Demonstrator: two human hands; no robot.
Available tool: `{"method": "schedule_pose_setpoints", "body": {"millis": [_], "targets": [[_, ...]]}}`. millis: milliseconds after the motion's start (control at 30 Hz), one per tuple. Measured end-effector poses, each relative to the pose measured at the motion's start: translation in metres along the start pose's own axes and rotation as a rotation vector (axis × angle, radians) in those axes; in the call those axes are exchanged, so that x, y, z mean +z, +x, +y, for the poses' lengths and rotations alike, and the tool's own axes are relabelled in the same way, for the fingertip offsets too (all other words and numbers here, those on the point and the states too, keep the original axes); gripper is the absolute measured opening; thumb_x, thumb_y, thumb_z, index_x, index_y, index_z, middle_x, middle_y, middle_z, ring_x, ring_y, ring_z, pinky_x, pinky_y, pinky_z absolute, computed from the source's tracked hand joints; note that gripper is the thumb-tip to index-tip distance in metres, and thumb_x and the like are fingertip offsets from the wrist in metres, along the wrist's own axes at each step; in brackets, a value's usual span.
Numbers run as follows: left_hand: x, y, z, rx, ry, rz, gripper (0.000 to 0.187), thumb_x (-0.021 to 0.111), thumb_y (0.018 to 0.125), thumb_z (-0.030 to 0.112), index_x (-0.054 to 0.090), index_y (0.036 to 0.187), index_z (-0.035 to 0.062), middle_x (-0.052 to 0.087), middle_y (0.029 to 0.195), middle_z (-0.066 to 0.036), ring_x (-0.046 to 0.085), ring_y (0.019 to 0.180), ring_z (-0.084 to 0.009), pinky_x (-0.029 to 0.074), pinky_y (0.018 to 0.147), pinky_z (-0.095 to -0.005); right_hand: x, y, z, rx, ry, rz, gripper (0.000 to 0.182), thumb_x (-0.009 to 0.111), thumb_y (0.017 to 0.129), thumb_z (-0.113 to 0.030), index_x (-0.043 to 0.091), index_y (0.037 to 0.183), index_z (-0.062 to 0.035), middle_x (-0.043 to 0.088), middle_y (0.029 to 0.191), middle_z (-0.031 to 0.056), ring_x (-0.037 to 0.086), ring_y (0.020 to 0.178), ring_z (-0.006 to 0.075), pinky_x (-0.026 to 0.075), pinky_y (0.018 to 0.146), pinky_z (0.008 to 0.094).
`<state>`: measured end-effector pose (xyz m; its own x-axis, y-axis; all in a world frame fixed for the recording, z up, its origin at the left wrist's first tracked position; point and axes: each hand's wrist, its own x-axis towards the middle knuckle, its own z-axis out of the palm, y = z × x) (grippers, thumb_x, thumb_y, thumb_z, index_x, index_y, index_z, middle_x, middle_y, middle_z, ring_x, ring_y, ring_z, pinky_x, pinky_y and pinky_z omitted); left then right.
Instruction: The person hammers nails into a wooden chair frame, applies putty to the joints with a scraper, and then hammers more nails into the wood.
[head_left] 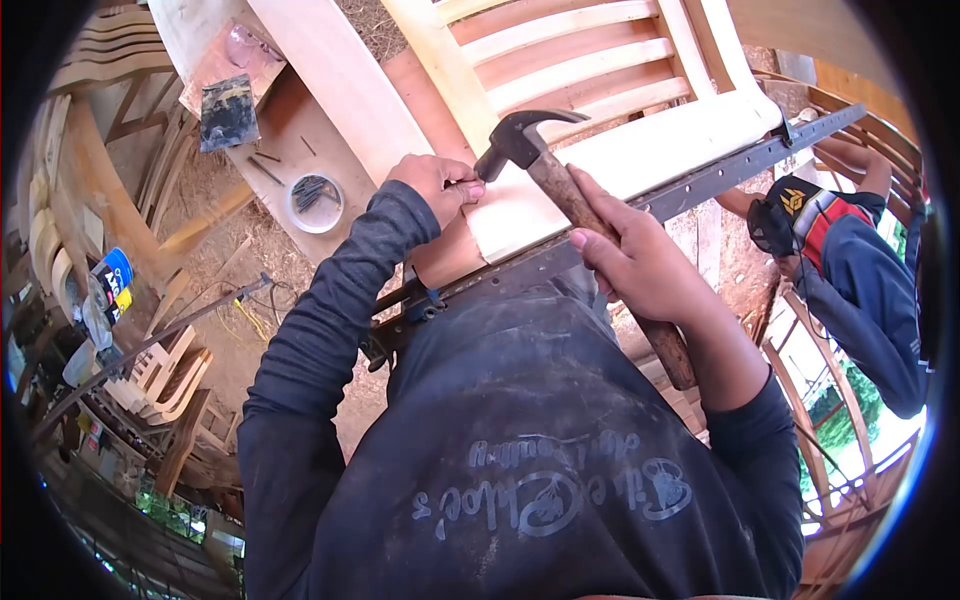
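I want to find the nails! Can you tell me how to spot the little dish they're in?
Start at the pale wooden chair frame that the hammer rests on. Look left across the brown workbench board beside it. The nail dish sits near the board's lower edge: it is the only round white thing there, holding dark nails, below a flat black square pad.

R hand [645,270] w/ hammer [560,185], L hand [432,185] on chair seat [640,150]
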<state>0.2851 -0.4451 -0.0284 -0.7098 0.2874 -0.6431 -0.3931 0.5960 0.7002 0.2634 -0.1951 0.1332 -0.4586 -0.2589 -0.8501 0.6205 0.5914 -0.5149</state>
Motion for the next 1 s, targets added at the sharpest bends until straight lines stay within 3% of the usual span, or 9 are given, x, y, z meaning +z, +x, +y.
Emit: {"method": "schedule_pose_setpoints", "body": {"millis": [233,367,467,533,667,733,867,933,1000], "targets": [[-0.002,0.004,-0.001,0.0,0.071,-0.034,0.026,0.076,0.089,0.031,0.079,0.106,0.0119,0.077,0.096,-0.012,0.074,0.086,-0.0255,0.056,0.082,-0.0347,-0.016,-0.004,-0.026,-0.397,0.339,0.373,0.066,0.055,0.105,-0.017,0.023,0.161,-0.0033,0.058,0.079,0.0011,0.054,0.058,0.0059,0.048,0.05,0.0212],[-0.01,0.002,0.02,-0.11,0.125,-0.08,0.026,0.076,0.088,0.033,0.08,0.107,0.0154,0.077,0.096,-0.011,0.073,0.087,-0.028,0.057,0.084,-0.0366,-0.012,0.002,-0.009,-0.003,-0.066,-0.036,0.062,0.056,0.103,-0.017,0.032,0.16,-0.0067,0.057,0.077,0.0,0.055,0.058,0.0063,0.048,0.05,0.0229],[-0.009,0.003,0.015,-0.028,0.066,-0.032,0.025,0.075,0.088,0.03,0.08,0.104,0.0117,0.076,0.09,-0.013,0.073,0.083,-0.025,0.056,0.079,-0.0346,-0.016,-0.003,0.001,0.043,0.081,-0.001,0.063,0.057,0.102,-0.016,0.033,0.16,-0.0083,0.057,0.077,0.0,0.055,0.058,0.0063,0.049,0.051,0.0228],[-0.007,-0.004,0.003,0.093,-0.024,0.002,0.022,0.073,0.092,0.023,0.078,0.103,0.0042,0.075,0.085,-0.011,0.07,0.075,-0.0183,0.054,0.073,-0.0299,-0.02,-0.006,-0.002,-0.171,0.232,0.238,0.055,0.057,0.104,-0.018,0.039,0.155,-0.0064,0.057,0.076,0.0006,0.054,0.057,0.0057,0.048,0.05,0.0215],[0.029,-0.003,-0.037,0.217,-0.396,0.668,0.01,0.068,0.092,0.008,0.071,0.098,0.0005,0.07,0.086,-0.01,0.067,0.073,-0.0161,0.053,0.069,-0.0278,-0.022,-0.005,-0.002,-0.507,0.509,0.458,0.047,0.054,0.107,-0.018,0.043,0.15,-0.004,0.06,0.085,0.0016,0.054,0.056,0.0039,0.047,0.048,0.0204],[0.035,-0.002,-0.032,0.264,-0.35,0.748,0.011,0.068,0.093,0.009,0.071,0.099,0.0005,0.07,0.087,-0.01,0.068,0.074,-0.0165,0.054,0.07,-0.0285,-0.008,-0.003,0.015,-0.197,0.187,0.274,0.054,0.055,0.105,-0.016,0.038,0.156,-0.0066,0.059,0.083,0.002,0.053,0.055,0.0058,0.047,0.049,0.0232],[0.04,0.005,-0.04,0.302,-0.333,0.879,0.011,0.066,0.094,0.008,0.071,0.101,0.0002,0.072,0.088,-0.012,0.069,0.076,-0.0175,0.054,0.071,-0.0289,-0.001,-0.006,0.007,0.026,0.108,0.072,0.062,0.06,0.102,-0.017,0.036,0.159,-0.0099,0.06,0.079,0.0018,0.052,0.053,0.008,0.047,0.048,0.0255],[0.045,-0.001,-0.044,0.268,-0.374,0.888,0.012,0.065,0.095,0.008,0.07,0.102,-0.0008,0.072,0.09,-0.011,0.069,0.076,-0.0168,0.054,0.071,-0.0286,-0.022,-0.006,0.003,-0.178,0.165,0.354,0.036,0.058,0.104,-0.019,0.057,0.137,-0.0047,0.06,0.079,0.0033,0.053,0.052,0.0062,0.045,0.047,0.0229],[0.047,-0.003,-0.043,0.242,-0.454,0.869,0.013,0.065,0.095,0.009,0.07,0.102,-0.0009,0.072,0.089,-0.01,0.068,0.076,-0.0155,0.054,0.071,-0.028,-0.029,-0.005,-0.017,-0.504,0.513,0.531,0.02,0.056,0.106,-0.021,0.06,0.111,-0.0025,0.059,0.073,0.0013,0.054,0.052,0.0059,0.043,0.046,0.0215]]}}
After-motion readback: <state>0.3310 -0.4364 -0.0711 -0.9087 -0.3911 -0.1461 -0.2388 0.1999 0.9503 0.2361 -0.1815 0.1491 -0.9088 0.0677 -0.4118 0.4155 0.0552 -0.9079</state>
